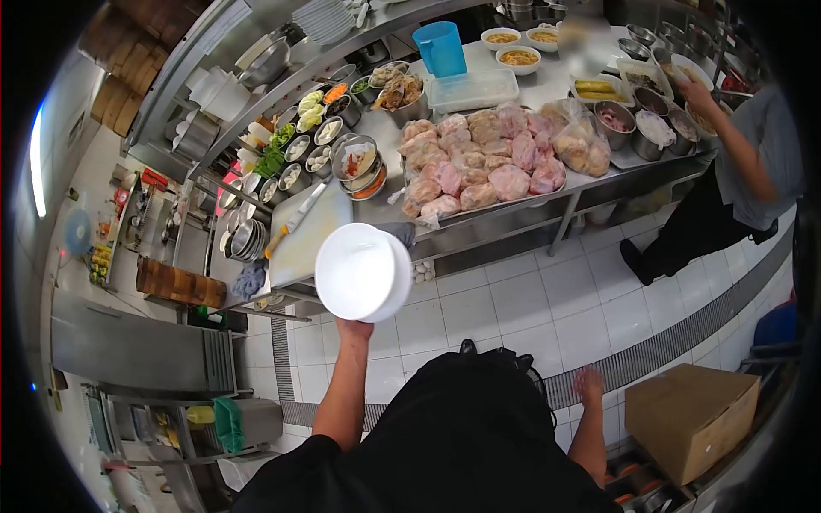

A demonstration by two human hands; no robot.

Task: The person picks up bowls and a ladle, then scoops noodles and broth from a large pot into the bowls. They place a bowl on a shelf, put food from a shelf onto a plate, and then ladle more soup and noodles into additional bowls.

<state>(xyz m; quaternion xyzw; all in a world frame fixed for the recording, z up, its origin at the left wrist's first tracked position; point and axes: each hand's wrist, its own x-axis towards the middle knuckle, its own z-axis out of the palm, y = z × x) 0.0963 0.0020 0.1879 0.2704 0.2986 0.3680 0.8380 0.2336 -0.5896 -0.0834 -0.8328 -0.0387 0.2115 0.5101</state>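
Note:
Two white bowls [355, 272], one behind the other, are held up in front of the steel counter by my left hand [354, 328], whose fingers are mostly hidden beneath them. Behind the bowls lies a cutting board [321, 231] with a yellow-handled knife [295, 219] on it. My right hand [588, 385] hangs low over the tiled floor, slightly blurred, its fingers apart and nothing in it. A cardboard box [691, 421] stands to the right of that hand.
Bagged raw meat [483, 162] covers the middle of the counter. Metal containers of vegetables [298, 148] stand to the left. A blue jug [440, 49] and soup bowls [518, 58] are farther back. A co-worker [753, 162] stands at the right end.

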